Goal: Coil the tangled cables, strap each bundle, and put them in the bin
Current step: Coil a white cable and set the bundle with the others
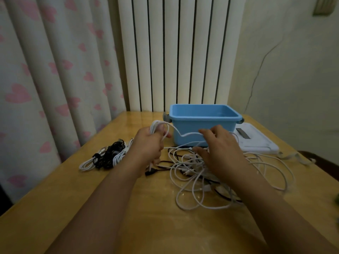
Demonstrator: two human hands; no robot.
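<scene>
Left hand: the left hand (149, 142) is raised just above the bench, fingers curled round several loops of a white cable (189, 134), which rise above the knuckles.
Right hand: the right hand (218, 147) hovers over the tangle, palm down; its fingers are bent and the white cable runs up to the fingertips, but whether they pinch it cannot be told.
White cable: one strand spans between the two hands, sagging in a wave in front of the bin.
Tangled cables: a loose heap of white and black cables (201, 180) lies on the bench under and to the right of the right hand, with wide loops spreading toward the bench's right edge.
Coiled bundles: a group of white and black coiled bundles (106, 156) lies on the bench to the left of the left hand, apart from the tangle; whether each is strapped is too small to tell.
Bin: a blue plastic bin (203, 114) stands upright at the far side of the bench, behind both hands; no cable is visible in the part of its interior that shows.
White device: a flat white device (256, 142) lies just right of the bin, touching or nearly touching it.
Bench: a glossy yellow-wood bench (128, 217) carries everything.
Background: a heart-print curtain (45, 79) hangs at left, a white radiator (174, 52) behind the bin.
</scene>
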